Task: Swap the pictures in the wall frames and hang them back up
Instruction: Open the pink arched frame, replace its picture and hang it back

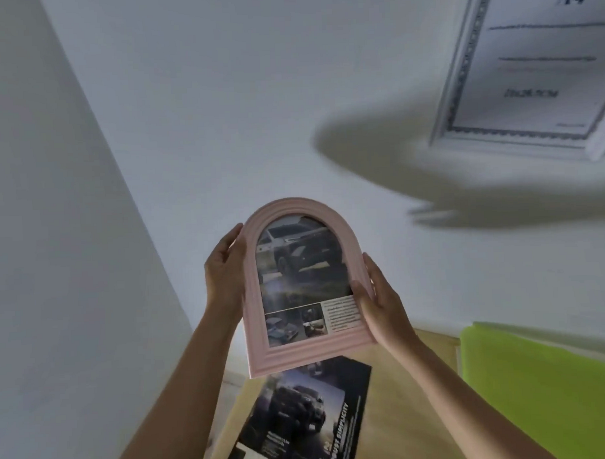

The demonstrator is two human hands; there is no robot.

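Left hand (225,266): fingers (238,236) curled round the left edge of the pink arched frame (298,354), gripping about halfway up its side. Right hand (382,303): thumb laid on the front of the right border, remaining fingers closed behind that edge; both hands have firm hold. Frame: rounded top, ribbed moulding, held in the air, face toward the camera, top tipped slightly left, near to but apart from the white wall (221,94). Contents: printed car picture (295,264), a dark vehicle above, small photos and a text block below. Beneath the frame, on the wooden counter (403,397): a dark car print (311,414), lying flat, partly covered by the frame's lower edge. Right of it: a bright green sheet (539,375), material not discernible. Far right, high on the wall: a white rectangular frame (529,84) with an "A4" insert, hanging, cut off by the picture edge.
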